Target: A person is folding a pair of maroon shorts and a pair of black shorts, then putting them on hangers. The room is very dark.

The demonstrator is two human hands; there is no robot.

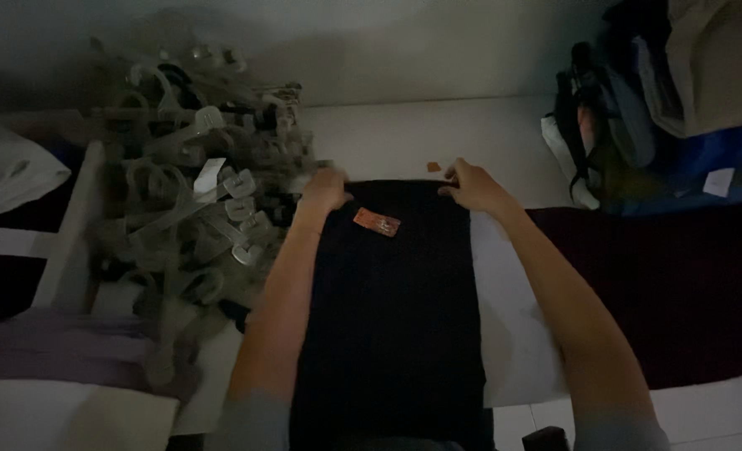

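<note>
Garment: black folded cloth (392, 309), long and rectangular, lying flat on the white surface (438, 134), with an orange tag (377, 222) near its far edge.
Left hand (325, 190): blurred at the garment's far left corner; grip cannot be told.
Right hand (474, 187): fingers curled down on the garment's far right corner.
Left of garment: heap of clear plastic hangers (196, 200).
Right of garment: dark maroon fabric (671, 284); beyond it, piled bags (663, 108).
</note>
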